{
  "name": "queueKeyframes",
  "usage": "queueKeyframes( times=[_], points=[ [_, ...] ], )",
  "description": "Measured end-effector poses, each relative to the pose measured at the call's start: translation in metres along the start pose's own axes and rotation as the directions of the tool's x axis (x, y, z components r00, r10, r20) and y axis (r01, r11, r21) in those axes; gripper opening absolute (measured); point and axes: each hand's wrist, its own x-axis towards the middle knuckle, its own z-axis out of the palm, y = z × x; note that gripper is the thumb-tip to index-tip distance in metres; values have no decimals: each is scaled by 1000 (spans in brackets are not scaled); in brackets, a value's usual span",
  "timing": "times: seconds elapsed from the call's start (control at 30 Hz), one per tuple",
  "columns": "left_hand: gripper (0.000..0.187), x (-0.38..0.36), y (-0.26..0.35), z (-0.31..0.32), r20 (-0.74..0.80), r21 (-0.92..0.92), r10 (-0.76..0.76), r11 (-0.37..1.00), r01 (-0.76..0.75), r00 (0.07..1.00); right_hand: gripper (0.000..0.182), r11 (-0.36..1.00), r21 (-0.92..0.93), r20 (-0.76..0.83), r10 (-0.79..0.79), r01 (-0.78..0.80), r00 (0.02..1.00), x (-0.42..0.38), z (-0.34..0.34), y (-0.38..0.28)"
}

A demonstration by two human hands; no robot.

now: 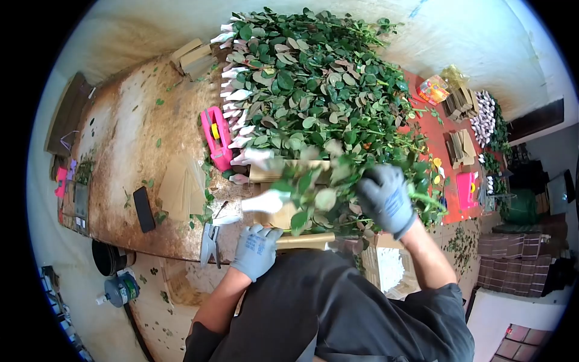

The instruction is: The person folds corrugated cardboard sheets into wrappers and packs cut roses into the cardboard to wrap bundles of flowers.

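Observation:
My left hand, in a grey glove, rests at the table's front edge beside a cardboard piece, its fingers bent over the edge of something hard to make out. My right hand, also gloved, is closed around the leafy stems of a rose, blurred by motion. This rose has a white-wrapped head pointing left, above my left hand. Behind it lies a big pile of leafy stems, with white-wrapped heads along its left side. Grey shears lie left of my left hand.
A pink tape dispenser stands left of the pile. A black phone and cardboard sheets lie on the brown table. On the red surface at right are cardboard stacks and another pink dispenser.

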Motion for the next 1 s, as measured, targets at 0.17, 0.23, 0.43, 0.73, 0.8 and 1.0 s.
queueKeyframes(
  times=[0.17, 0.23, 0.43, 0.73, 0.8, 1.0],
  points=[
    [34, -1, -1, 6, -24, -77, -17, 997, 15, 1000, 21, 987, 122, 238, 75, -107, 968, -51, 63, -21],
    [34, 1, -4, 7, -24, -68, 0, 998, -2, 1000, 21, 989, 107, 233, 79, -106, 969, -58, 77, -17],
    [34, 3, -3, 3, -7, -51, 23, 998, -24, 1000, 28, 946, -317, 408, 198, -66, 891, -50, 72, -29],
    [34, 5, 2, -6, 13, -56, -1, 998, 2, 1000, 14, 994, 72, 364, -108, 88, 925, 26, 96, -106],
    [35, 5, 2, -8, 46, -89, -13, 996, 17, 999, 17, 970, 168, 487, -239, 178, 840, 35, 132, -103],
    [37, 4, 1, -1, -4, -49, -9, 999, 8, 1000, 29, 956, 292, 536, -171, 8, 827, 49, 153, -102]
  ],
)
